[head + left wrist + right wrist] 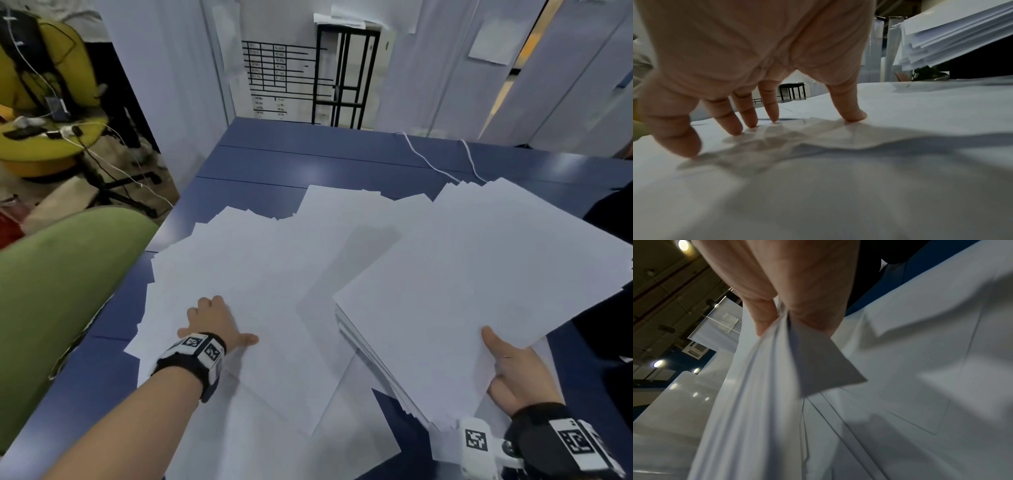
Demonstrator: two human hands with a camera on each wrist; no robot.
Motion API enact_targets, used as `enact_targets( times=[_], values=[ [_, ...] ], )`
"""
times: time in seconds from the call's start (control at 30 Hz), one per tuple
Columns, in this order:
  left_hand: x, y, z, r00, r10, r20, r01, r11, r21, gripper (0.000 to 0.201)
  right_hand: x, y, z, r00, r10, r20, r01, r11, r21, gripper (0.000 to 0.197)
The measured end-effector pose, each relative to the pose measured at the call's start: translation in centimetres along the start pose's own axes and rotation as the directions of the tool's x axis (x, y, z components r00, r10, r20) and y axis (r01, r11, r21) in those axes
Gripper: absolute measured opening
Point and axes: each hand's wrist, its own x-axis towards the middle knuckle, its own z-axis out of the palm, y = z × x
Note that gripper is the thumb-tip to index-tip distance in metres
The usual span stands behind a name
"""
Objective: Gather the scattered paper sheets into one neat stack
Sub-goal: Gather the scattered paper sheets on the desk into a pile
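White paper sheets (260,267) lie fanned and overlapping across the blue table (308,161). My left hand (214,323) lies on them at the lower left, its spread fingertips (772,116) pressing on the top sheet (838,178). My right hand (510,373) grips a thick bundle of sheets (472,291) by its near edge, thumb on top, and holds it lifted above the table at the right. In the right wrist view the thumb and fingers (764,321) pinch the bundle's edge (760,386). That raised bundle (951,32) shows at the upper right of the left wrist view.
A green chair back (58,291) stands against the table's left edge. A yellow chair (41,113) with cables and devices sits farther left. Two white cables (431,161) run over the table's far side. White partition panels (445,68) rise behind. Something dark (613,205) lies at the right edge.
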Motion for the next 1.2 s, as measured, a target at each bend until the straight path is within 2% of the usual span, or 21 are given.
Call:
enact_targets(
  times=[0.2,0.4,0.5,0.57,0.67,0.77,0.87,0.97,1.07,1.2],
  values=[
    [1.1,2.6,-0.5,0.993,0.002,0.122,0.010,0.995,-0.102,0.094,-0.7,0.2,0.4,1.000,0.009,-0.016,-0.010,1.000,-0.011,0.020],
    [0.5,2.7,0.2,0.991,0.008,0.134,0.027,0.967,-0.255,0.078,-0.5,0.5,-0.3,0.999,0.014,-0.049,-0.016,0.999,-0.038,0.019],
    [0.2,1.8,0.9,0.981,0.073,0.182,0.012,0.905,-0.426,0.057,-0.4,0.8,-0.2,0.997,0.039,-0.071,-0.043,0.998,-0.051,0.020],
    [-0.1,1.1,1.4,0.980,0.127,0.153,-0.027,0.849,-0.527,0.039,-0.2,1.1,0.0,0.994,0.069,-0.083,-0.075,0.994,-0.075,0.020],
    [-1.1,0.8,1.6,0.980,0.177,0.092,-0.098,0.827,-0.554,0.030,0.1,1.4,0.4,0.993,0.072,-0.097,-0.083,0.990,-0.116,0.026],
    [-1.4,1.3,1.4,0.982,0.187,0.029,-0.130,0.780,-0.612,0.041,0.4,1.8,0.7,0.994,0.049,-0.100,-0.066,0.983,-0.169,0.025],
    [-1.4,2.3,0.8,0.987,0.162,0.001,-0.116,0.716,-0.688,0.057,1.3,2.5,0.3,0.991,0.029,-0.131,-0.067,0.953,-0.297,0.020],
    [-1.4,3.3,0.3,0.977,0.207,-0.056,-0.194,0.739,-0.645,0.069,2.4,3.8,-0.5,0.987,-0.004,-0.158,-0.066,0.898,-0.436,0.028],
    [-1.4,4.2,0.1,0.968,0.246,-0.052,-0.235,0.809,-0.540,0.064,2.9,4.8,-1.2,0.987,-0.048,-0.151,-0.048,0.819,-0.572,0.026],
    [-1.0,4.0,-0.3,0.975,0.192,-0.107,-0.220,0.833,-0.507,0.048,3.5,6.2,-2.5,0.986,-0.042,-0.164,-0.086,0.711,-0.698,0.035]
  ],
)
